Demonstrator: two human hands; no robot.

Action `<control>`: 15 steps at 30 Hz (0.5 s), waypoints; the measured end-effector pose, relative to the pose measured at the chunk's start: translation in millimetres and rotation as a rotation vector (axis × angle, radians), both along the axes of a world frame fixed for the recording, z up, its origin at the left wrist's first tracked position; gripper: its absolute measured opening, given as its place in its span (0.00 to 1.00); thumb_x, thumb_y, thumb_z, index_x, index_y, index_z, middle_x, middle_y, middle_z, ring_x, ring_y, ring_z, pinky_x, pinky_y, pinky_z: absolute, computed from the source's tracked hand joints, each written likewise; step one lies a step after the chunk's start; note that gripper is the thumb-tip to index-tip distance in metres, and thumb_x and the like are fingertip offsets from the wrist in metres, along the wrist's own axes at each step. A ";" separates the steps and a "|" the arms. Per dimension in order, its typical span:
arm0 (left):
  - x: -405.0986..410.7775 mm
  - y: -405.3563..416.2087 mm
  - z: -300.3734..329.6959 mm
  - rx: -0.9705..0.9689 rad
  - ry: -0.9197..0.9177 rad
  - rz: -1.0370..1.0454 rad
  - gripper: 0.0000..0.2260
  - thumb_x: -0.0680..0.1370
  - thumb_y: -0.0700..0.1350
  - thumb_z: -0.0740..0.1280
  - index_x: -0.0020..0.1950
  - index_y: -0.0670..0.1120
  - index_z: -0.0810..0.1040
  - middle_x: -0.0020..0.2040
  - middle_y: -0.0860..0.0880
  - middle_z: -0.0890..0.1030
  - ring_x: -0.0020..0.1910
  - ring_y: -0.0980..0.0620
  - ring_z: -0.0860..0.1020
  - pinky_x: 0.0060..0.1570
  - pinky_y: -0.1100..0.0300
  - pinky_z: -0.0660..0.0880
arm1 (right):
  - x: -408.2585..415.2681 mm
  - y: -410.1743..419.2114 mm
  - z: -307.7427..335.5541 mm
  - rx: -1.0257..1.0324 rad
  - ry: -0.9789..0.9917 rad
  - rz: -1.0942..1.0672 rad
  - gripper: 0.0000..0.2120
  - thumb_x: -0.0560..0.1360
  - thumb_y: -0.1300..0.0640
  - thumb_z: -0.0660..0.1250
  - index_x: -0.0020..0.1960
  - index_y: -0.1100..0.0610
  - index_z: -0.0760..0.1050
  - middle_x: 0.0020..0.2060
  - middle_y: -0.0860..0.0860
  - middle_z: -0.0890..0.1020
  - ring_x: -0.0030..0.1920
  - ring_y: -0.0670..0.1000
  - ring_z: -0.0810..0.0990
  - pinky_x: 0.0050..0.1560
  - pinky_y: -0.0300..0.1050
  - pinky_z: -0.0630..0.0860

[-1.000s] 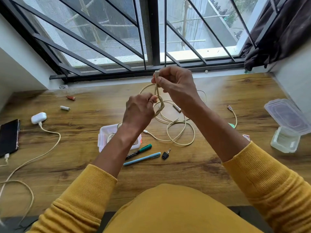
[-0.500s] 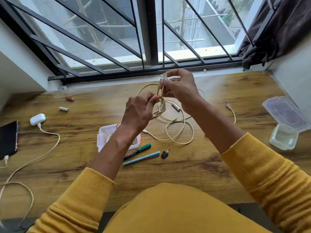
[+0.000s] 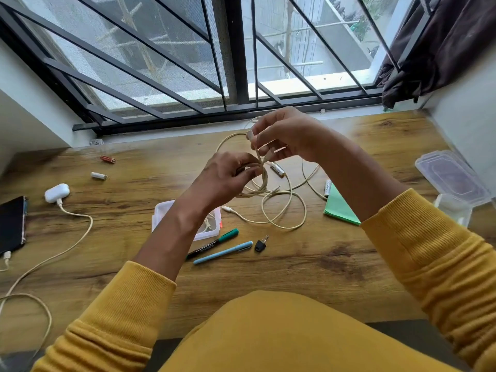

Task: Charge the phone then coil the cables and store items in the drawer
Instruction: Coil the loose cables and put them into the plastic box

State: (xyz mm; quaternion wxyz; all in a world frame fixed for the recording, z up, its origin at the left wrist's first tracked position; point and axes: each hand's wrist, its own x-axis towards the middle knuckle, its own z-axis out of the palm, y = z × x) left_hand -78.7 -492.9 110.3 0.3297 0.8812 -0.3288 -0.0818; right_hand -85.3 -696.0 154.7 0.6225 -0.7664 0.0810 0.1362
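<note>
Above the wooden desk [image 3: 308, 267], my left hand [image 3: 225, 175] grips a small coil of cream cable [image 3: 264, 181]. My right hand [image 3: 287, 135] pinches the free ends of that cable just above the coil, with one white plug [image 3: 249, 135] sticking up. Another loose cream cable [image 3: 284, 210] lies in loops on the desk below my hands. At the far left a black phone [image 3: 12, 224] lies plugged into a cream cable [image 3: 67, 251]. That cable also joins a white charger [image 3: 57, 192].
A small clear box [image 3: 161, 213] sits under my left wrist. Beside it lie a green-capped marker [image 3: 214, 242], a blue pen [image 3: 222, 252] and a black key [image 3: 260, 245]. Batteries [image 3: 98, 175] are scattered about. Green paper [image 3: 339, 206] and a clear lidded container [image 3: 453, 178] sit at the right.
My right hand has shifted slightly right and lowered the cable ends toward the coil. The green paper and a battery beside it have come into view.
</note>
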 end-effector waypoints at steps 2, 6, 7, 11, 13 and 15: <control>0.9 -4.2 -1.5 0.036 0.005 0.072 0.07 0.82 0.49 0.72 0.58 0.49 0.87 0.45 0.53 0.85 0.42 0.57 0.82 0.38 0.64 0.74 | -1.0 7.7 0.7 -0.142 -0.067 -0.008 0.07 0.76 0.66 0.74 0.54 0.62 0.84 0.42 0.57 0.86 0.38 0.49 0.83 0.37 0.43 0.82; 2.8 -11.5 -5.6 -0.008 0.036 0.262 0.06 0.81 0.49 0.73 0.54 0.49 0.88 0.39 0.53 0.83 0.35 0.57 0.81 0.32 0.60 0.76 | -2.0 26.4 -6.6 -0.347 -0.293 -0.050 0.03 0.76 0.58 0.77 0.48 0.52 0.86 0.41 0.53 0.87 0.41 0.49 0.84 0.47 0.52 0.85; 3.1 -12.7 -6.0 -0.037 0.051 0.302 0.06 0.81 0.49 0.73 0.54 0.48 0.87 0.38 0.53 0.82 0.33 0.57 0.80 0.30 0.60 0.75 | -2.5 30.0 -8.2 -0.376 -0.342 -0.051 0.03 0.76 0.58 0.77 0.48 0.50 0.86 0.40 0.50 0.86 0.41 0.46 0.84 0.46 0.51 0.85; 3.9 -11.3 -4.1 -0.156 0.131 0.360 0.04 0.82 0.48 0.73 0.53 0.48 0.85 0.37 0.48 0.82 0.25 0.55 0.79 0.22 0.62 0.74 | -4.0 38.7 -12.8 -0.420 -0.437 -0.016 0.11 0.75 0.64 0.75 0.51 0.49 0.86 0.43 0.45 0.87 0.44 0.42 0.86 0.42 0.40 0.83; 5.5 -7.7 -4.7 -0.211 0.173 0.355 0.06 0.82 0.48 0.73 0.50 0.46 0.85 0.35 0.47 0.82 0.23 0.54 0.78 0.23 0.59 0.74 | -4.2 38.5 -14.4 -0.393 -0.462 -0.033 0.15 0.75 0.70 0.71 0.52 0.51 0.86 0.44 0.45 0.88 0.46 0.41 0.86 0.46 0.38 0.84; 6.7 -4.3 -6.6 -0.260 0.214 0.352 0.07 0.82 0.49 0.74 0.51 0.46 0.85 0.33 0.48 0.81 0.23 0.50 0.78 0.25 0.57 0.74 | -4.0 36.6 -16.9 -0.304 -0.465 -0.043 0.18 0.73 0.74 0.69 0.51 0.54 0.86 0.43 0.48 0.88 0.47 0.44 0.88 0.50 0.46 0.86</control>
